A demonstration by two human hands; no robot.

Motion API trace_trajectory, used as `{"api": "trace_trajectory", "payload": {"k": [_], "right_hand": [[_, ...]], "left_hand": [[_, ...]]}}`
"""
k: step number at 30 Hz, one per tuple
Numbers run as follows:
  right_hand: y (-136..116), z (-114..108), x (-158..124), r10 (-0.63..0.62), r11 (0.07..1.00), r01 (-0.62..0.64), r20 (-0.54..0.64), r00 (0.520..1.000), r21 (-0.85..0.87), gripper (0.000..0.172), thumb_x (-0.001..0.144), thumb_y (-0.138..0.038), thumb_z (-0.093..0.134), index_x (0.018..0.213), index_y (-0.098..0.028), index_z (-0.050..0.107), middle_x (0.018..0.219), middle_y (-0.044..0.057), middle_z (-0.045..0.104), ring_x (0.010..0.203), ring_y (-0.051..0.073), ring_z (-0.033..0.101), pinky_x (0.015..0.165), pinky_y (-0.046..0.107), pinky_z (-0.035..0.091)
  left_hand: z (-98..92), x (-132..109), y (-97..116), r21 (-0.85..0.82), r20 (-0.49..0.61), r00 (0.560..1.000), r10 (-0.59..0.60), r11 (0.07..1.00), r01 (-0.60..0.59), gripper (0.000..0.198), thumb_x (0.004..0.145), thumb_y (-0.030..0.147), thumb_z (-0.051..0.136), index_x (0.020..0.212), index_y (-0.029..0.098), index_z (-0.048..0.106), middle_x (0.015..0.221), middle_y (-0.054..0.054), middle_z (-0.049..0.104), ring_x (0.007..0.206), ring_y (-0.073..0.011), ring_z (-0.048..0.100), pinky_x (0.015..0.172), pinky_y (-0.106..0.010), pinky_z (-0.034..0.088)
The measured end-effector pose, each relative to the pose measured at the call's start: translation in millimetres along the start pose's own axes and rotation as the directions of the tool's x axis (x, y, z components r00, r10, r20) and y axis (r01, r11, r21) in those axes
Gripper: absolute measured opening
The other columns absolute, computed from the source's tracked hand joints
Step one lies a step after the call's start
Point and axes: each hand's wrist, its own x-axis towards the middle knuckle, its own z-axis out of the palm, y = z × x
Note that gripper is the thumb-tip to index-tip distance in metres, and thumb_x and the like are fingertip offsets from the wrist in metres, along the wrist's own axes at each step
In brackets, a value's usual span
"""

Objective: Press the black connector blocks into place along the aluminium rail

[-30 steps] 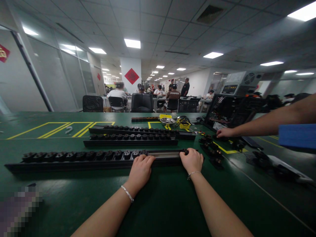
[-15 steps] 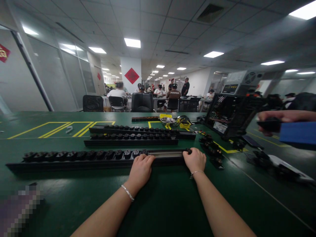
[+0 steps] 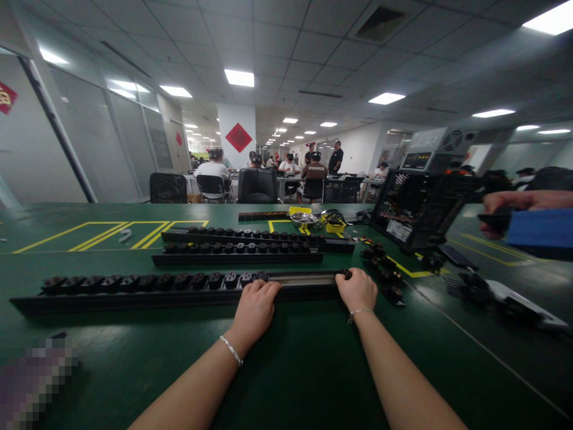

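Observation:
A long black power strip rail (image 3: 134,300) lies across the green table in front of me, with a row of round black socket modules (image 3: 181,280) in its left and middle part. My left hand (image 3: 255,307) is closed over the rail's near edge beside the last module of the row. To its right, a bare stretch of the metallic channel (image 3: 308,279) shows between my hands. My right hand (image 3: 358,289) is closed round a small black socket module (image 3: 345,273) at the rail's right end; the fingers cover most of it.
Behind lie two similar filled rails (image 3: 237,258). Loose black modules (image 3: 385,269) are at the right, near an open computer case (image 3: 418,209). A metal dish (image 3: 304,218) stands at the back. At far right is another person's hand (image 3: 501,209) with a blue sleeve (image 3: 541,233).
My right hand has shifted slightly right along the rail with the socket module. My left hand stays put. The other person's hand has moved a little right.

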Motion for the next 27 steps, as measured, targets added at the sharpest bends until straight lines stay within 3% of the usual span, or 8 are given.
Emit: {"api": "trace_trajectory", "payload": {"k": [14, 27], "right_hand": [[6.7, -2.8, 2.6, 0.033, 0.999, -0.033, 0.044, 0.998, 0.016, 0.036, 0.074, -0.030, 0.043, 0.101, -0.013, 0.060, 0.103, 0.012, 0.061, 0.092, 0.024, 0.055, 0.079, 0.033, 0.040], [9.8, 3.9, 1.0, 0.108, 0.987, -0.106, -0.003, 0.994, 0.118, 0.049, 0.072, -0.033, 0.046, 0.118, -0.016, 0.052, 0.125, 0.011, 0.049, 0.116, 0.028, 0.040, 0.095, 0.039, 0.034]], "left_hand": [[0.9, 0.0, -0.2, -0.002, 0.011, 1.000, -0.005, 1.000, 0.005, 0.042, 0.077, 0.008, 0.045, 0.115, 0.023, 0.052, 0.112, -0.003, 0.062, 0.100, -0.0216, 0.048, 0.086, -0.039, 0.038], [0.3, 0.0, 1.0, -0.007, -0.001, 1.000, -0.007, 1.000, 0.007, 0.043, 0.076, 0.007, 0.045, 0.115, 0.023, 0.053, 0.112, -0.004, 0.062, 0.100, -0.0210, 0.049, 0.087, -0.038, 0.039]]}}
